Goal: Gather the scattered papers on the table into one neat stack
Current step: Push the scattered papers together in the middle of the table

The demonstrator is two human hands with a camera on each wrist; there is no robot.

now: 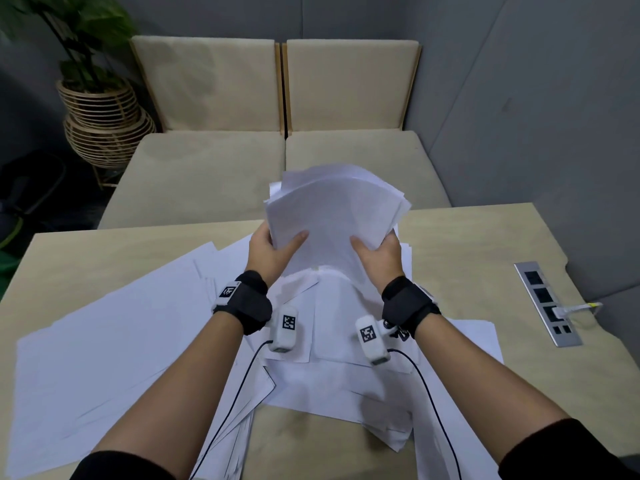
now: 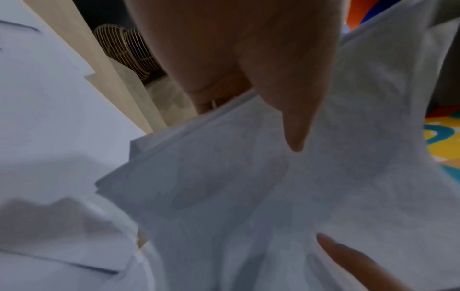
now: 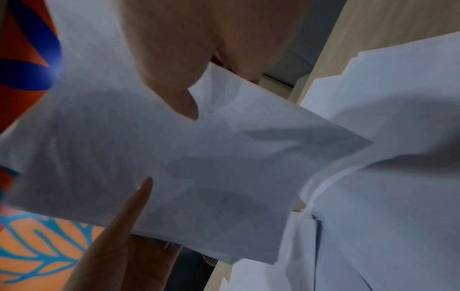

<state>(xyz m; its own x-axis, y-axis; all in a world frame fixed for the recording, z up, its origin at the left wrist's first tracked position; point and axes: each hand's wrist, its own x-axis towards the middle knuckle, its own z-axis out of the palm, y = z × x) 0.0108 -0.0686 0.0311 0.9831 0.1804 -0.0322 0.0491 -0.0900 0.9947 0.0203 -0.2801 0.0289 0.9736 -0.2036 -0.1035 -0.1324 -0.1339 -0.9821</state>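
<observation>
A thick bundle of white papers (image 1: 332, 209) is held upright above the table's far middle, its top edges fanned and uneven. My left hand (image 1: 273, 247) grips its lower left side, thumb on the front sheet. On the lower right side my right hand (image 1: 377, 252) grips it the same way. In the left wrist view the thumb (image 2: 286, 102) lies across the bundle (image 2: 224, 187); in the right wrist view the bundle (image 3: 199, 157) is pinched between thumb and fingers (image 3: 134, 206). Several loose sheets (image 1: 114, 341) lie scattered on the table beneath both arms.
The beige table (image 1: 467, 244) has a metal socket strip (image 1: 545, 303) with a plugged cable at the right. A beige sofa (image 1: 277, 157) stands behind the table, and a plant in a rattan pot (image 1: 100, 109) at the back left.
</observation>
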